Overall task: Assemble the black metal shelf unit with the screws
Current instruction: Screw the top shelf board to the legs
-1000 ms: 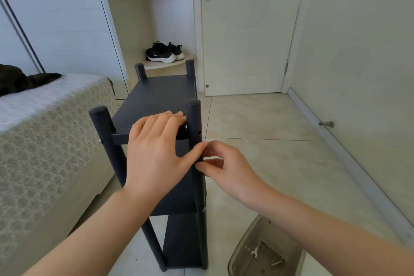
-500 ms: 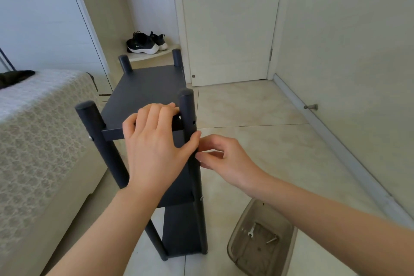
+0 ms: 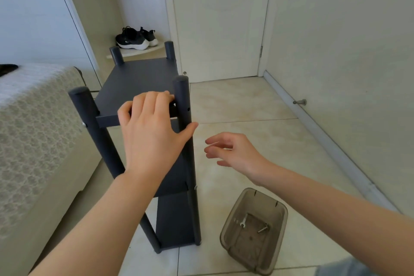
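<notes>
Tiled floor (image 3: 257, 107) beside a bed (image 3: 33, 141). The black metal shelf unit (image 3: 139, 80) stands upright on the floor, close against the bed's side, with three panels between four round posts. A translucent tub (image 3: 230, 215) lies on the floor near the unit's base. Left hand (image 3: 150, 132): fingers curled over the top panel's near edge, grasping it, thumb against the near right post. Right hand (image 3: 233, 152): clear of the post, fingers released and loosely curled. In the tub: a small wrench (image 3: 243, 222) and a screw (image 3: 263, 228).
</notes>
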